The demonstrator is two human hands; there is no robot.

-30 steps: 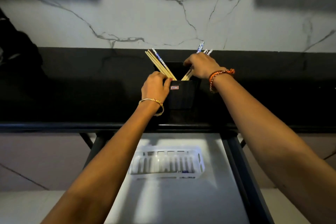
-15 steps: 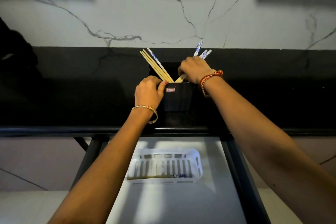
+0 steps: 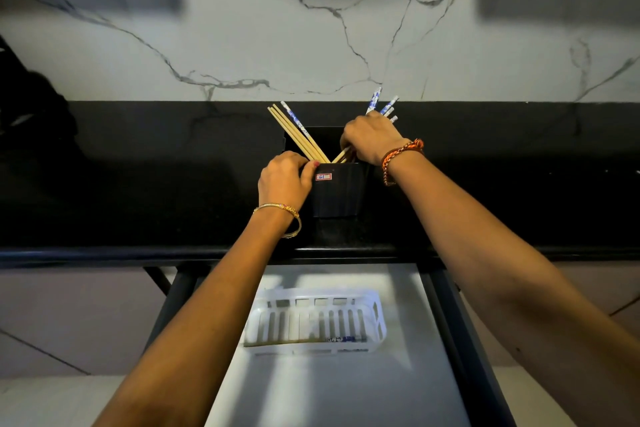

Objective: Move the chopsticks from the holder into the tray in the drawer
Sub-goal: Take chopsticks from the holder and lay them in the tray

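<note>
A small white sticker with a red border [image 3: 323, 177] sits on the near face of the black holder [image 3: 341, 191], close to its rim; a mark is printed on it, but I cannot read it for certain. My left hand [image 3: 284, 180] is curled around the holder's left side, thumb pressed on the near rim just beside the sticker, a thin gold bangle [image 3: 284, 213] on that wrist. My right hand [image 3: 372, 139] reaches over the far right of the opening, fingers closed around a bunch of chopsticks [image 3: 379, 104] whose blue-and-white patterned tops stick out beyond my knuckles and whose pale wooden tips angle down into the holder; an orange beaded bracelet [image 3: 398, 154] circles that wrist. A second bunch, the left chopsticks [image 3: 294, 132], leans out of the holder toward the far left, touched by neither hand. The holder stands on the black surface [image 3: 138, 184] against a veined marble wall [image 3: 242, 28]. Nearer to me the drawer [image 3: 339, 388] is open, and the white slotted tray [image 3: 375, 319] in it has something with a blue pattern lying along its near edge.
</note>
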